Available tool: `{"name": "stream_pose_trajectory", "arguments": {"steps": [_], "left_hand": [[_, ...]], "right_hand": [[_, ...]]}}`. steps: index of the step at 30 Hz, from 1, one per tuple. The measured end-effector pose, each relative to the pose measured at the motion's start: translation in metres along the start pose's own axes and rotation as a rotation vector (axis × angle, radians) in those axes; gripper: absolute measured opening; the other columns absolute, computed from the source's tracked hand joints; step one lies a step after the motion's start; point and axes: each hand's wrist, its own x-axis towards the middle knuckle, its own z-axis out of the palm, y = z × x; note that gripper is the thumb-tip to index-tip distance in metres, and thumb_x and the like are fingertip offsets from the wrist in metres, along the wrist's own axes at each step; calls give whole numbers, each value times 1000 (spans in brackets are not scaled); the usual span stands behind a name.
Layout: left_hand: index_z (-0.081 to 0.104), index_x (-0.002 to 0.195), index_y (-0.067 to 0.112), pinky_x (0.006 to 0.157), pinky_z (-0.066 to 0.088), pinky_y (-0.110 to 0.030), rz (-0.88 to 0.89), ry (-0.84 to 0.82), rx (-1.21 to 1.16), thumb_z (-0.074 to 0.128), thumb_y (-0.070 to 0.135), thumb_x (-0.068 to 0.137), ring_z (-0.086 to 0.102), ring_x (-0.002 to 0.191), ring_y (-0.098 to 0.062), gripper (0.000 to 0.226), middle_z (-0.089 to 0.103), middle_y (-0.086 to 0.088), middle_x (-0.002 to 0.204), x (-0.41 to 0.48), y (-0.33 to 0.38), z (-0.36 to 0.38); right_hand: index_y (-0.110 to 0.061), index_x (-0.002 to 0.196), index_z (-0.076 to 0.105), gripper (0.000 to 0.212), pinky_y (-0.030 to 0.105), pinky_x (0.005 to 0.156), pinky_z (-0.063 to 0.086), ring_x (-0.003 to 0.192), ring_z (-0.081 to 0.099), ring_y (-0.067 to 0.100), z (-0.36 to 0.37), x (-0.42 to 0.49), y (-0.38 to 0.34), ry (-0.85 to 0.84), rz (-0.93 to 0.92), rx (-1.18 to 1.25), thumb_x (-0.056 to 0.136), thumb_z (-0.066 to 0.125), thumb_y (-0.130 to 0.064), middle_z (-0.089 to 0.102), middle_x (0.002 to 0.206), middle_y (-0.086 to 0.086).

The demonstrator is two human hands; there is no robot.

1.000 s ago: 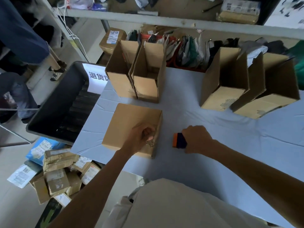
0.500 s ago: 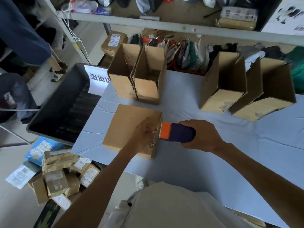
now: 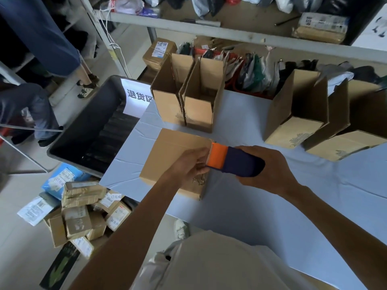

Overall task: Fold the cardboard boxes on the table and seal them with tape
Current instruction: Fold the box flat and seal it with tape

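A closed cardboard box (image 3: 171, 155) lies flat near the table's left front edge. My right hand (image 3: 266, 172) holds a tape dispenser (image 3: 234, 161), dark blue with an orange head, raised over the box's right edge. My left hand (image 3: 188, 164) is at the dispenser's orange head, fingers pinched at the toothed blade; whether tape is between them is too small to tell. Two open boxes (image 3: 188, 95) stand upright behind. Two more open boxes (image 3: 314, 114) lean at the back right.
The table (image 3: 272, 206) has a pale blue cover. A dark bin (image 3: 90, 130) stands at its left. Taped parcels (image 3: 83, 208) are piled on the floor below. A shelf (image 3: 230, 36) with bags runs behind. A person's legs (image 3: 31, 105) are at far left.
My right hand picked the tape dispenser up off the table and brought it left to the box's right edge. My left hand lifted off the box top to the dispenser's head.
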Motion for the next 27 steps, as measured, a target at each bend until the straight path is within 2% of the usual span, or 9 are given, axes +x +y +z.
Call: {"name": "stream_pose_trajectory", "arguments": {"steps": [5,9,11,15,18,20,24,27], "left_hand": [[61,83,10,63,50,-16,138,56,230,46,5,96,61,69,-6,21,62,3,72,-3,6,-1],[66,85,13,62,49,-15,129,16,205,49,14,96,64,66,-2,20,68,9,68,-6,12,-1],[66,86,12,61,49,-16,112,28,227,49,11,96,64,67,-3,20,68,7,70,-7,11,-3],[65,87,8,63,53,-19,95,154,228,48,7,95,65,71,-11,19,67,-2,76,-7,9,0],[64,80,7,58,53,-16,152,243,274,50,3,94,62,60,-7,21,64,-3,69,-6,8,5],[64,77,7,55,51,-15,158,245,353,53,3,93,59,58,-8,20,62,-3,66,-4,7,6],[69,79,0,61,48,-23,192,305,591,61,12,90,56,62,-12,18,64,-9,69,1,-3,7],[68,77,-1,57,46,-19,220,360,572,60,12,91,54,59,-10,20,63,-4,66,0,-8,11]], "right_hand": [[-11,109,66,56,17,72,48,78,61,8,1,0,-1,8,-17,38,60,79,-34,72,91,2],[-11,110,66,58,25,74,54,81,66,15,0,0,-2,32,-16,73,58,89,-20,72,94,3],[-11,111,66,59,23,74,52,81,65,15,-1,0,-2,26,-21,85,58,90,-19,72,95,2],[-15,112,65,59,20,73,54,81,64,9,0,-1,-2,9,-7,88,58,90,-22,71,95,-2],[-20,109,64,56,12,71,53,78,63,4,1,-4,1,-11,29,114,59,89,-25,69,92,-9],[-24,107,63,54,6,69,50,75,62,-1,2,-7,4,-33,41,105,59,89,-28,68,88,-13],[-22,97,64,42,13,64,52,69,63,4,7,-12,6,-66,67,68,63,86,-32,68,77,-10],[-24,90,62,37,12,61,51,65,62,5,11,-14,10,-44,104,67,63,85,-35,65,71,-12]]}}
